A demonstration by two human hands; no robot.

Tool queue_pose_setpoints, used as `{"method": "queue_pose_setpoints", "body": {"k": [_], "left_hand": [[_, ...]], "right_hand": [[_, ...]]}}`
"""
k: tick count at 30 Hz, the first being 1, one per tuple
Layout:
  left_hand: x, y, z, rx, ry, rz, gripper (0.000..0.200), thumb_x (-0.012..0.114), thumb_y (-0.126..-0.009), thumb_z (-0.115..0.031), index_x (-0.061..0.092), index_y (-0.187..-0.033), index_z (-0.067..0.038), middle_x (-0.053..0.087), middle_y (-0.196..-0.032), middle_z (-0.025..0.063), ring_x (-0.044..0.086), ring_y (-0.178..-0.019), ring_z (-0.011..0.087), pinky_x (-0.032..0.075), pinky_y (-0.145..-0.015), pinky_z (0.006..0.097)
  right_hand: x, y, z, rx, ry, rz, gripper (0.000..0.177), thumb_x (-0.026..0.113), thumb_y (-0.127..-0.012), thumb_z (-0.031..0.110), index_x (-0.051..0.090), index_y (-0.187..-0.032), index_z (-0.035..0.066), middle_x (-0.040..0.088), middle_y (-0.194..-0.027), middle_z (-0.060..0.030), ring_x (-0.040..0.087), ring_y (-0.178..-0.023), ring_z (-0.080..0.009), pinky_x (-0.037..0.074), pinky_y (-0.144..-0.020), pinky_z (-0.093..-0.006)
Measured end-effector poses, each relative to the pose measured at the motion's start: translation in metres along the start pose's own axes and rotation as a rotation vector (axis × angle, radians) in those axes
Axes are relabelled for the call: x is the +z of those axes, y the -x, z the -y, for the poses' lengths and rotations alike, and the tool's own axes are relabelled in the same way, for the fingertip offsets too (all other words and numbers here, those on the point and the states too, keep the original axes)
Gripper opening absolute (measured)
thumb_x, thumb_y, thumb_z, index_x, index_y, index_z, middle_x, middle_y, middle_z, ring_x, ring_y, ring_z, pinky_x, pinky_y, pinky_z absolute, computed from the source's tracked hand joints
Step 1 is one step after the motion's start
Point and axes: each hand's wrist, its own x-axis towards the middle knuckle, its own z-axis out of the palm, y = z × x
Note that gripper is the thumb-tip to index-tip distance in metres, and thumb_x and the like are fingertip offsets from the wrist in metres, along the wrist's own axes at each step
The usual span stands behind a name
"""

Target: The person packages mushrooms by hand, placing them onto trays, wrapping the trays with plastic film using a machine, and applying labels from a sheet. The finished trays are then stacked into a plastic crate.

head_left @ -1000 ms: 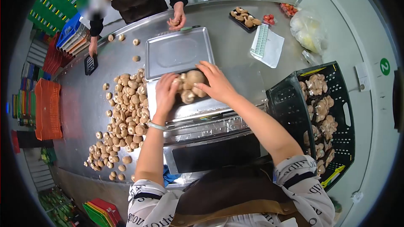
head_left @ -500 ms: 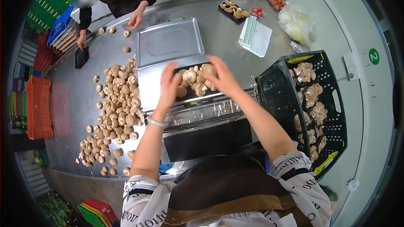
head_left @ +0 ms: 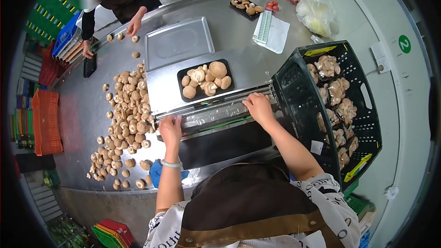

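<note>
A black tray point(head_left: 185, 71) filled with brown mushrooms point(head_left: 207, 78) rests on the metal top of a wrapping machine point(head_left: 248, 66). Clear plastic film point(head_left: 215, 113) stretches across the roller slot in front of it. My left hand point(head_left: 170, 131) is closed at the film's left end, fingertips pressed together on its edge. At the opposite end, my right hand point(head_left: 259, 108) pinches the film near the roller. Both hands are nearer to me than the tray and apart from it. A dark plate point(head_left: 225, 146) lies below the film.
Loose mushrooms point(head_left: 126, 119) are heaped on the steel table point(head_left: 82, 110) at left. A black crate point(head_left: 294, 105) with wrapped mushroom packs stands at right. Behind the machine are a metal tray point(head_left: 179, 41) and a label sheet point(head_left: 271, 32). Across the table, a co-worker's hand point(head_left: 134, 25) is near several mushrooms.
My hands have left the mushrooms in the tray and come back toward me, onto the two ends of the film. The filled tray stays on the machine top.
</note>
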Motion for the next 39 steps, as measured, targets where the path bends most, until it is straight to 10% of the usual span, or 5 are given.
{"method": "queue_pose_setpoints", "body": {"k": [10,16,21,30,39], "left_hand": [[-0.129,-0.085,-0.052,-0.137,1.572,0.592,0.018,0.051,-0.097,-0.022,0.050,-0.083,-0.009,0.064,-0.089,0.0131,0.061,-0.087,0.0220,0.048,-0.083,0.0334],[-0.009,-0.162,-0.065,0.063,1.098,0.137,0.014,0.046,-0.099,-0.018,0.048,-0.090,-0.008,0.059,-0.124,0.0174,0.055,-0.113,0.0248,0.039,-0.100,0.0353],[0.037,-0.155,-0.059,0.083,0.441,0.256,0.009,0.052,-0.095,-0.011,0.050,-0.090,-0.004,0.060,-0.076,0.0054,0.054,-0.071,0.0132,0.045,-0.066,0.0284],[-0.003,-0.101,-0.049,-0.026,0.595,0.705,0.032,0.053,-0.096,-0.024,0.061,-0.098,0.007,0.059,-0.075,0.0062,0.054,-0.075,0.0128,0.045,-0.074,0.0293],[-0.066,-0.045,-0.097,0.210,0.526,0.193,0.027,0.053,-0.096,-0.019,0.061,-0.085,0.004,0.052,-0.060,0.0143,0.046,-0.053,0.0197,0.041,-0.054,0.0320]], "right_hand": [[-0.123,-0.057,0.038,-0.094,-1.781,0.270,0.021,0.047,-0.098,0.019,0.046,-0.082,0.006,0.053,-0.074,-0.0079,0.050,-0.070,-0.0190,0.041,-0.067,-0.0295],[-0.029,-0.171,0.047,-0.112,-0.912,-0.160,0.021,0.047,-0.098,0.021,0.051,-0.093,0.000,0.067,-0.096,-0.0161,0.062,-0.097,-0.0305,0.045,-0.082,-0.0422],[0.019,-0.184,0.035,0.029,-0.284,0.235,0.021,0.053,-0.093,0.022,0.052,-0.100,0.003,0.063,-0.091,-0.0244,0.059,-0.089,-0.0422,0.047,-0.079,-0.0443],[-0.004,-0.113,0.020,-0.161,-0.519,0.546,0.038,0.055,-0.093,0.034,0.061,-0.100,-0.003,0.063,-0.097,-0.0166,0.060,-0.092,-0.0312,0.047,-0.077,-0.0371],[-0.071,-0.053,0.082,0.003,-0.664,0.121,0.040,0.050,-0.097,0.033,0.060,-0.087,-0.005,0.057,-0.066,-0.0151,0.053,-0.061,-0.0223,0.044,-0.064,-0.0343]]}}
